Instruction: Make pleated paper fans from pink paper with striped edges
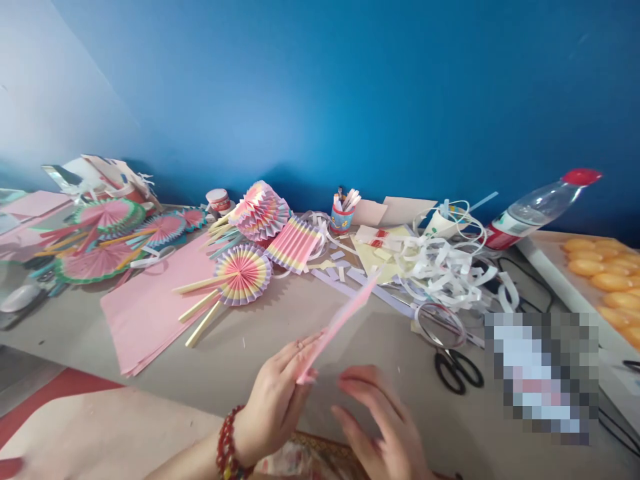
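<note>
My left hand (pixel 280 387), with a beaded bracelet (pixel 229 440) at its wrist, grips a strip of pink paper (pixel 340 327) by its near end. The strip tilts up and away to the right, seen almost edge-on. Just right of the paper's near end is my right hand (pixel 375 413), slightly blurred, its thumb and fingers apart with nothing between them. Beyond my left hand lies a round pleated paper fan (pixel 243 275) with pale wooden sticks. Behind it are a pleated paper piece (pixel 295 245) and a stack of folded fans (pixel 260 210).
Pink paper sheets (pixel 150 313) and more fans (pixel 110 217) cover the left side. Black-handled scissors (pixel 457 370) lie to the right, near a tape roll (pixel 440 325) and curled white strips (pixel 445 267). A plastic bottle (pixel 540 210) leans beside an egg tray (pixel 595 267).
</note>
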`<action>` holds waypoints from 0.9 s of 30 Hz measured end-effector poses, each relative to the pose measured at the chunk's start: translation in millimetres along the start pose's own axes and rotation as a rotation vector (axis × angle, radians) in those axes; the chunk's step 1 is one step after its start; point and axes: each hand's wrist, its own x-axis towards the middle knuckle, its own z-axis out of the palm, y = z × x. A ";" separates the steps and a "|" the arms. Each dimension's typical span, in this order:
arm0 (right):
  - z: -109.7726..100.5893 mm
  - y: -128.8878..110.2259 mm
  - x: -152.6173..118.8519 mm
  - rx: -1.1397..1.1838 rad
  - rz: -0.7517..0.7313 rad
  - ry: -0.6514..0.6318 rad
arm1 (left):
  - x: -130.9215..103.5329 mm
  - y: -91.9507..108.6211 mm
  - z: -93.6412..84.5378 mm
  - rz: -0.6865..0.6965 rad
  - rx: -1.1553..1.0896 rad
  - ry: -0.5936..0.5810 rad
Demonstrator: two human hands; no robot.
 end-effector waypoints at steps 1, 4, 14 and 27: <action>-7.7 -1.4 0.1 -0.074 -0.076 0.093 | 5.5 -2.2 -7.1 0.146 0.079 -0.088; -27.3 -8.9 6.6 -0.277 -0.265 0.276 | 21.0 -6.8 -20.6 0.303 0.314 -0.186; -19.1 25.6 -8.6 -0.357 -0.133 -0.256 | 10.3 -24.5 -4.2 0.435 0.581 -0.425; -22.0 43.9 -23.1 -0.250 0.047 -0.425 | -20.5 -50.7 -21.5 0.386 0.356 -0.354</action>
